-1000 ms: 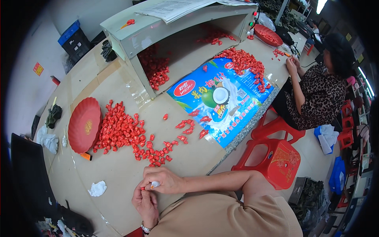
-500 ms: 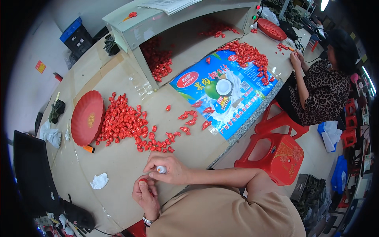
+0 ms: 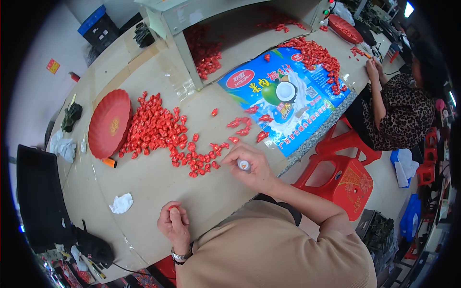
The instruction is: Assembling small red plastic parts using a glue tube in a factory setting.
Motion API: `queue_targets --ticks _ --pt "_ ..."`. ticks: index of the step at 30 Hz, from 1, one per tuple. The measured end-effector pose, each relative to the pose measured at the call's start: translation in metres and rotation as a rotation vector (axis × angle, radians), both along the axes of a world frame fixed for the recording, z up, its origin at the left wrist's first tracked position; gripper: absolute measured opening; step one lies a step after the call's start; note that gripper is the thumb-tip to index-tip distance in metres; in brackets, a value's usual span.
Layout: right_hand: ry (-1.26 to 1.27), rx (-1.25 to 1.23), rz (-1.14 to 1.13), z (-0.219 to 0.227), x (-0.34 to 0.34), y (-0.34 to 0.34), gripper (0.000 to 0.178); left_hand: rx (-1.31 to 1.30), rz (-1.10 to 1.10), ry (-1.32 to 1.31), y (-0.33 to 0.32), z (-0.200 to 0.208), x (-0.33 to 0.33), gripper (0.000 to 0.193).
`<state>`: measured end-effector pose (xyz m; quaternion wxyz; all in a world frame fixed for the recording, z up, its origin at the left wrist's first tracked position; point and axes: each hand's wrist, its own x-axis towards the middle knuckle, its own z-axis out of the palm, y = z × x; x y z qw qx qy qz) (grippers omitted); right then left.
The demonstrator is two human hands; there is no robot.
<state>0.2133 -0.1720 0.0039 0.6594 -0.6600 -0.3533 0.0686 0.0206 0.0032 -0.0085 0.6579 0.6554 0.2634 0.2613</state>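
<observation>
My left hand (image 3: 174,224) rests near the table's front edge, closed on a small red wrapped candy (image 3: 173,208). My right hand (image 3: 252,165) is stretched out toward the near end of the pile and holds a small white round piece (image 3: 244,165) between its fingers. A big heap of red wrapped candies (image 3: 156,129) lies in front of me, trailing toward my right hand. A red round plate (image 3: 109,123) sits at the left of the heap.
A blue printed sheet (image 3: 283,96) lies at right with more candies (image 3: 317,55). A grey machine housing (image 3: 192,24) stands at the back. Another person (image 3: 398,105) sits at right. Red plastic stools (image 3: 341,177), a crumpled white tissue (image 3: 121,203), an orange marker (image 3: 109,162).
My hands have parted: the right hand has moved up and right toward the candies with the white piece, the left hand stayed near the front edge holding a candy.
</observation>
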Motion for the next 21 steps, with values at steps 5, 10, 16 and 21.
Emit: queue_targets --ticks 5,10,16,21 --pt "-0.016 -0.049 -0.01 -0.007 -0.001 0.0 0.018 -0.02 0.017 -0.006 0.0 -0.002 -0.004 0.019" --pt "0.055 -0.065 -0.02 -0.01 0.007 0.005 0.01 -0.014 0.036 -0.007 -0.002 -0.002 -0.004 0.018" --pt "-0.034 -0.107 -0.025 -0.011 0.014 0.006 0.009 -0.032 0.021 -0.033 -0.002 -0.006 -0.002 0.019" --pt "0.137 -0.086 -0.018 -0.003 0.009 0.003 0.019 -0.046 0.031 -0.034 -0.004 -0.006 -0.001 0.022"
